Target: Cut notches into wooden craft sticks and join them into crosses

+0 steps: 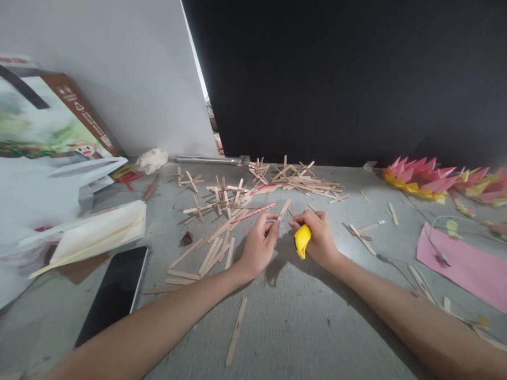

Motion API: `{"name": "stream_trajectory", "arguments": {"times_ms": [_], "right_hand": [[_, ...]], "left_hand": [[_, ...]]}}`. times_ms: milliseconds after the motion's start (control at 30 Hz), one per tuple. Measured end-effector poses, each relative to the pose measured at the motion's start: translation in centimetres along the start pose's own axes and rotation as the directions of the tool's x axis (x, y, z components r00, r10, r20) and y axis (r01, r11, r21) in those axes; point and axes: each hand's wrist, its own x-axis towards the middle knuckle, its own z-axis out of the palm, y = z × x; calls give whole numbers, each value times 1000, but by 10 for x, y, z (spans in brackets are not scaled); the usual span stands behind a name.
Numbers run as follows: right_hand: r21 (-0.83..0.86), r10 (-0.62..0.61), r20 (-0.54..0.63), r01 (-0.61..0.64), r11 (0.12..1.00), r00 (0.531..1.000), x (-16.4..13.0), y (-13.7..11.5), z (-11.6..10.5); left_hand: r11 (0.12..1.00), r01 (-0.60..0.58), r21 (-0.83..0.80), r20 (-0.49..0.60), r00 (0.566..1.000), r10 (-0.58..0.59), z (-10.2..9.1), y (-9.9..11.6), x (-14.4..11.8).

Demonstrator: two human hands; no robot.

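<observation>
My left hand (pixel 261 242) is closed, with a wooden craft stick (pixel 284 210) pinched between thumb and fingers and its tip angled up and away. A short gap to the right, my right hand (pixel 318 236) is wrapped round a smooth yellow object (pixel 302 241). One end of it sticks out toward me; the rest is hidden in the fist, and its kind is unclear. Loose craft sticks (pixel 212 256) lie to the left of my left hand. Behind both hands is a heap of sticks (pixel 307 184), with several joined into crosses around it. A single stick (pixel 236 332) rests nearer me.
A phone (pixel 113 293) lies at the left, by a notepad (pixel 100 234), white plastic and a printed bag (pixel 43 116). At the right are pink and yellow paper flowers (pixel 420 178), a pink sheet (pixel 469 269) and a cable. A dark panel (pixel 365 77) stands behind.
</observation>
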Motion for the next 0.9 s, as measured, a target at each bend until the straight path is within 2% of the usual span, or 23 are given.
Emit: {"name": "stream_trajectory", "arguments": {"times_ms": [167,333,600,767,900], "right_hand": [[41,146,-60,-144,989,987,-1,1,-1],[113,189,-64,-181,977,980,2,2,-4],[176,195,-32,-186,967,980,1,1,-5],[211,140,-24,-132,969,990,-2,-3,-8],[244,115,-17,-107,964,993,-2,-3,-8]], "left_hand": [[998,-26,48,10,1000,26,1,1,-1],[993,-50,103,20,999,48,1,3,-2],[990,-53,132,55,997,46,0,3,-2],[979,-45,198,161,987,13,0,4,1],[956,-91,280,256,967,17,0,7,-1]]}}
